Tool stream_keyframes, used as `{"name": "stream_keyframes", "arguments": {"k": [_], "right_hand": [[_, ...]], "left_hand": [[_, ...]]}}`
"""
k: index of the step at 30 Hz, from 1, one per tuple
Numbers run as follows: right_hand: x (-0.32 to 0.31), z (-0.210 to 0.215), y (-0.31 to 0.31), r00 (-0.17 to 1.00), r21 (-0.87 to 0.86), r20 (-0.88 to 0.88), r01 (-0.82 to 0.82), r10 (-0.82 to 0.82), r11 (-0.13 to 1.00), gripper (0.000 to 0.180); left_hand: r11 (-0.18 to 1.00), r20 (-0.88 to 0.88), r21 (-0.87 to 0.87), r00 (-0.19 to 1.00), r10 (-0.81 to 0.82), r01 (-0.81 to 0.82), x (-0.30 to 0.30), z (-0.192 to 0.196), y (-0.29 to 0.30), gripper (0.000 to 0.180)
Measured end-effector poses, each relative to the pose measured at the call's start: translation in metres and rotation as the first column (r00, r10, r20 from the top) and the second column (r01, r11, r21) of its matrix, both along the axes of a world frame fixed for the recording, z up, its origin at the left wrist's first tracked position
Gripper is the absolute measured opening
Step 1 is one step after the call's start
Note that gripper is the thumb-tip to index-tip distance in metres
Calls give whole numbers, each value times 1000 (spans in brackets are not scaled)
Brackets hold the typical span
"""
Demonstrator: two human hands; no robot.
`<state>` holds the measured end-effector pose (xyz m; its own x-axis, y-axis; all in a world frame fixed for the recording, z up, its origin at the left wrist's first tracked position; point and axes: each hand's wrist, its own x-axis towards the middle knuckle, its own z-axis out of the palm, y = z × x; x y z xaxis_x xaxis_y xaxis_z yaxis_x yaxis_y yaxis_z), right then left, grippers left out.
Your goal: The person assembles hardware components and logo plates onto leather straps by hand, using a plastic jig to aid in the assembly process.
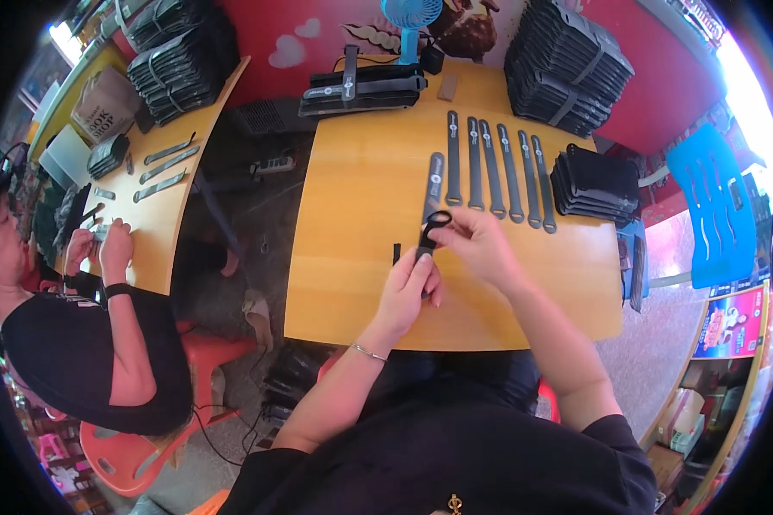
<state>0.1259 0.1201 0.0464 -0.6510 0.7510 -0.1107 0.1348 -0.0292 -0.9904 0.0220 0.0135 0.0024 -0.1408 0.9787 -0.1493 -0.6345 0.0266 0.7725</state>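
Observation:
Both hands meet over the near middle of a yellow wooden table (352, 283). My left hand (408, 292) pinches the lower end of a black strap (431, 230). My right hand (481, 245) grips its upper end, where the strap curls into a small loop. Just beyond lies a row of several flat black straps (494, 172), side by side and pointing away from me. One more strap (435, 184) lies at the left of that row. A short black piece (396, 253) rests on the table left of my hands.
Stacks of black straps sit at the far right (567, 64) and right (594, 184). A blue fan (410, 17) and black bundles (361, 86) stand at the far edge. A person in black (77, 343) works at a second table (159, 223) on the left. A blue chair (717, 206) stands right.

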Motion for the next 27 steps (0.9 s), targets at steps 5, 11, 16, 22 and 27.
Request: {"name": "stream_keyframes", "arguments": {"k": [5,11,16,22,27], "right_hand": [[-14,8,60,990,61,-41,136,-134,989,10],[-35,16,182,936,360,-100,351,-339,864,18],[-54,21,243,849,578,-46,452,-526,680,27],[-69,50,260,782,608,-318,602,-536,518,23],[-64,41,194,808,757,-145,462,-571,462,18]], "left_hand": [[998,-88,-7,994,-65,64,-5,11,-3,33],[998,-95,-7,993,-67,66,-5,12,-2,33],[999,-110,-30,993,-38,35,-4,18,-4,33],[995,-77,-34,992,95,-98,-4,11,-5,34],[985,1,24,985,171,-171,-7,7,-6,42]]}}
